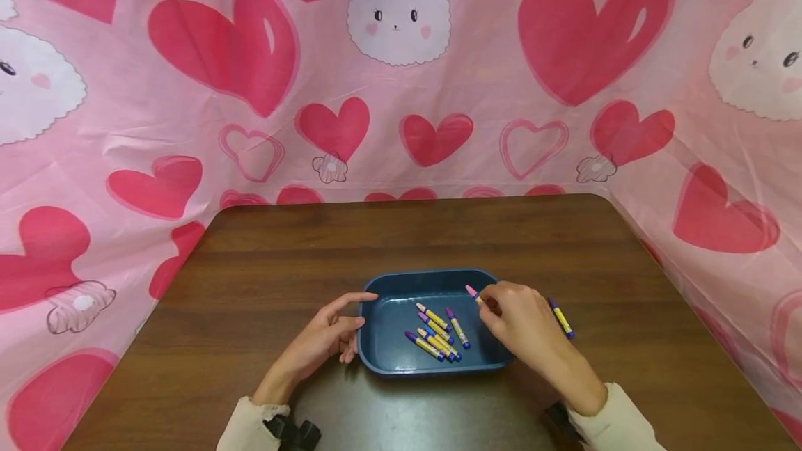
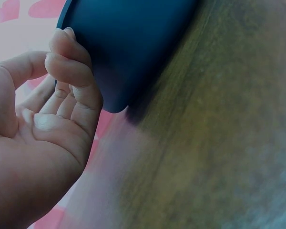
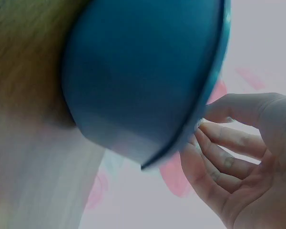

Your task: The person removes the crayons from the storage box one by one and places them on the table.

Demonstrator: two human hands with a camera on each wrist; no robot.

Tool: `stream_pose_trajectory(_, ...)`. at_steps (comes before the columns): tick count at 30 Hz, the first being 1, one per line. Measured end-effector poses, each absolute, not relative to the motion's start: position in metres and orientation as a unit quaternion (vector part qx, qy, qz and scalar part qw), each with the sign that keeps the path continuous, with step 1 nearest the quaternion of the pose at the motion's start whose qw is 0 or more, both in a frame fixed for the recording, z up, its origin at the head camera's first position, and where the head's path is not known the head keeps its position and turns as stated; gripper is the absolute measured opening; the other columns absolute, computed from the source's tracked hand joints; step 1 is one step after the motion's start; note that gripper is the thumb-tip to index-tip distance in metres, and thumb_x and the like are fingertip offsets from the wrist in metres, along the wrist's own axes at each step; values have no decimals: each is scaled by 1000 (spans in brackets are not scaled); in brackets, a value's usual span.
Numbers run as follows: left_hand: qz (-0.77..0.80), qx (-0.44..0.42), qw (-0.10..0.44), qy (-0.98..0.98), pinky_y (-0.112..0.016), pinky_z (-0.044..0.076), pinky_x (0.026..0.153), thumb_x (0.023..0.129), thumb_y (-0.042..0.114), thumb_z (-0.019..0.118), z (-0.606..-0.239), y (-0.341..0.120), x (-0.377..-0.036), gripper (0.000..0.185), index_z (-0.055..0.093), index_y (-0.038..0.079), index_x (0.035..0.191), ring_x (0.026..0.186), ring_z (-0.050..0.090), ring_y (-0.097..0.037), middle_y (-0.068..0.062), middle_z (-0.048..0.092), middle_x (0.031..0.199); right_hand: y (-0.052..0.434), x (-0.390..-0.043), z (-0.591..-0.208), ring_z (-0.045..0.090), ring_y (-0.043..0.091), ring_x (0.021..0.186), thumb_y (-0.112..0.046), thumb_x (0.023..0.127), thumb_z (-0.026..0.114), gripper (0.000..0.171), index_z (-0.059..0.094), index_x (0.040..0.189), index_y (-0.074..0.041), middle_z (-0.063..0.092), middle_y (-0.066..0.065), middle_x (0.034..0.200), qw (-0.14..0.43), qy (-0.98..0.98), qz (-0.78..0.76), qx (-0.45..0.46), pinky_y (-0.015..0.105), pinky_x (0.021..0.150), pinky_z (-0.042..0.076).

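A dark blue tray (image 1: 401, 372) sits on the table with several crayons (image 1: 432, 331) in yellow wrappers lying in it. My left hand (image 1: 322, 339) holds the tray's left end, its index fingertip over the rim and the thumb at the edge. In the left wrist view, bent fingers (image 2: 74, 71) show beside the tray's wall (image 2: 128, 47). Over the tray's right end, my right hand (image 1: 523, 319) pinches a pink-tipped crayon (image 1: 472, 291). The right wrist view shows its fingertips behind the rim (image 3: 214, 71), where the crayon is hidden.
One more yellow-wrapped crayon (image 1: 561, 317) lies on the brown wooden table (image 1: 401, 235), just right of the right hand. A pink cloth (image 1: 388, 96) with hearts and rabbits hangs around the table's back and sides.
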State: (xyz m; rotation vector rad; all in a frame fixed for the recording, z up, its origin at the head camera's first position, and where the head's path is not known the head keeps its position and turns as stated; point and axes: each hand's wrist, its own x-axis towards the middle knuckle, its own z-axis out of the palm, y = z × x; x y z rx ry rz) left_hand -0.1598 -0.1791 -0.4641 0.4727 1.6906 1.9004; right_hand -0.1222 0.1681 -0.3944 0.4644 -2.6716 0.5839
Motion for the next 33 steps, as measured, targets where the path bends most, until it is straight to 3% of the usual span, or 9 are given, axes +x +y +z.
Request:
stream_pose_trajectory(6,705,175,273,631,-27,50,51,104,19,54,-465,-179,-160,51,37,7,150,52,56,-16,-7,59,67,187,-121,-390,55,9,61,-4,76,80,8,75,81,-8,63,-2,70,216,-942,214,144,32,58,51)
stream_pose_trajectory(16,709,177,271,626,-27,50,51,103,18,54,-465,-178,-160,51,38,7,150,52,55,-15,-8,58,66,234,-126,-393,58,12,58,-1,77,73,7,75,80,-7,65,-4,66,242,-938,232,92,37,55,47)
stream_pose_trajectory(24,709,181,270,626,-26,51,51,104,17,53,-465,-179,-160,50,38,7,150,52,56,-15,-8,59,67,267,-130,-401,59,19,62,-7,80,76,1,75,81,-7,70,2,72,167,-957,233,50,40,57,46)
stream_pose_trajectory(33,709,180,269,627,-27,50,51,103,17,53,-464,-179,-160,49,40,9,150,52,56,-15,-8,59,67,291,-135,-417,59,20,66,-11,85,74,9,75,83,-2,69,3,73,78,-968,238,22,39,58,47)
